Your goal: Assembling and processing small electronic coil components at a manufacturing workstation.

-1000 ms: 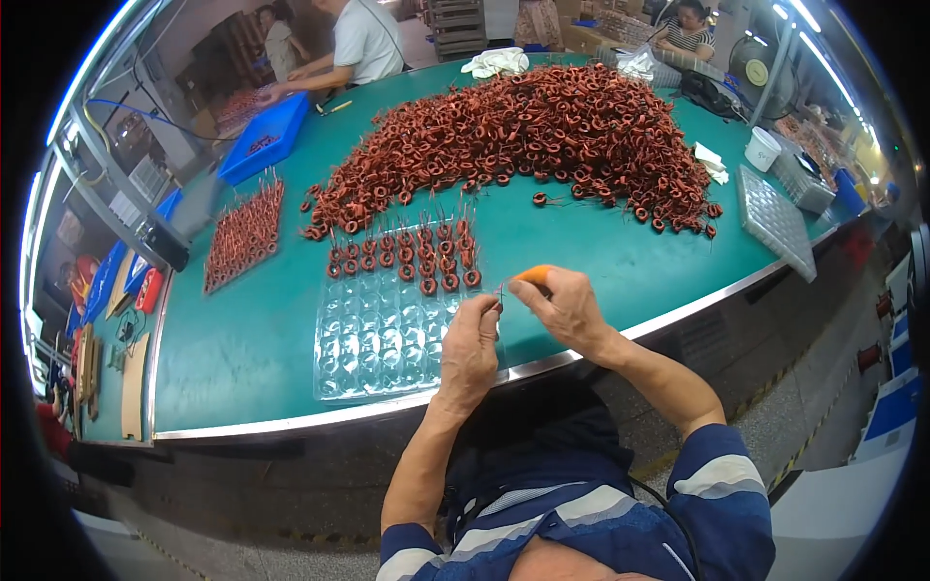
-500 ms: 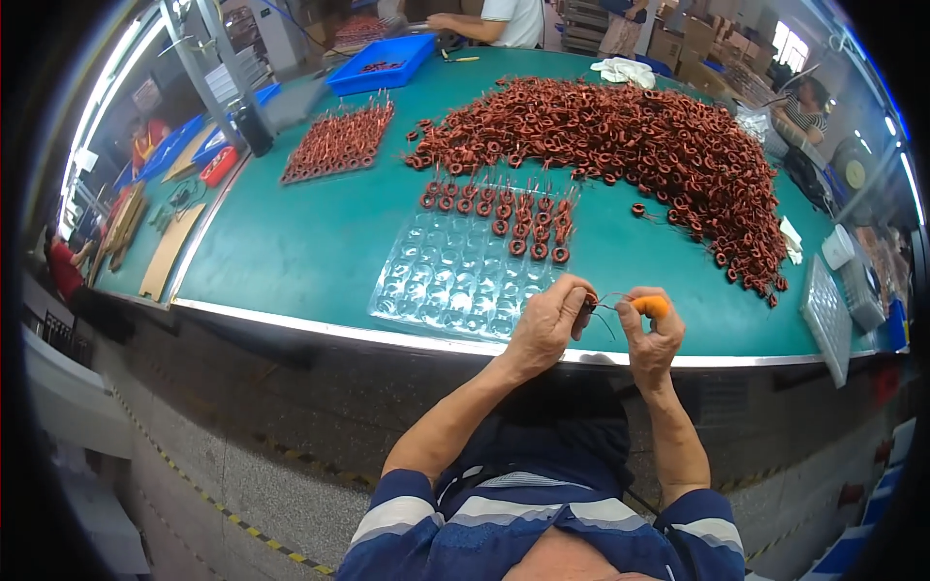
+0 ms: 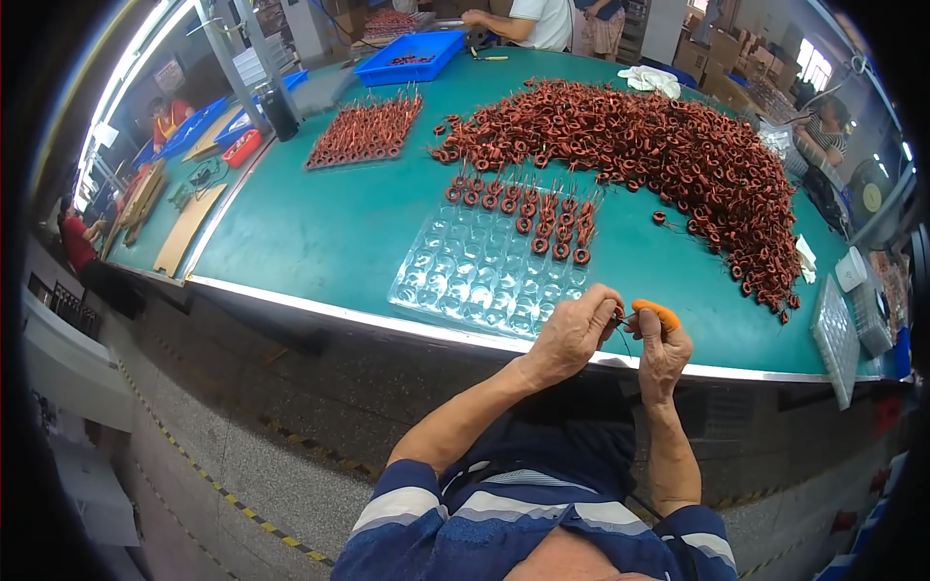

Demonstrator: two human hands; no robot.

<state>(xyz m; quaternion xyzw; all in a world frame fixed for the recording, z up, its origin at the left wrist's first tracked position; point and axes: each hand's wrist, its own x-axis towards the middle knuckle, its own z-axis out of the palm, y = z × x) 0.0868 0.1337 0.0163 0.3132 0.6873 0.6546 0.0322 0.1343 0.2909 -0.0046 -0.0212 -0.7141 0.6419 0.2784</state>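
Observation:
My left hand (image 3: pixel 570 339) is closed in a pinch around a small wire-wound ring coil (image 3: pixel 618 312), mostly hidden by the fingers, just over the table's front edge. Close beside it, my right hand (image 3: pixel 665 358) has thumb and fingers pressed together at the coil's thin wire lead (image 3: pixel 628 347). An orange finger cot (image 3: pixel 658 314) covers one right finger. Left of my hands lies a clear plastic tray (image 3: pixel 399 290) with round pockets. Reddish coils (image 3: pixel 561 232), leads pointing up, fill its far row and some right-hand columns; the near-left pockets hold none.
A large heap of coils (image 3: pixel 630 131) spreads across the green table (image 3: pixel 271 232). Further left stands a full coil tray (image 3: pixel 363 134), with a blue bin (image 3: pixel 380 75) behind it. Clear trays (image 3: pixel 835 334) lean at the right edge. A co-worker (image 3: pixel 539 23) stands across the table.
My right hand has come closer to my left, and less of the wire shows between them. The whole view has shifted slightly, so the table appears further right and lower.

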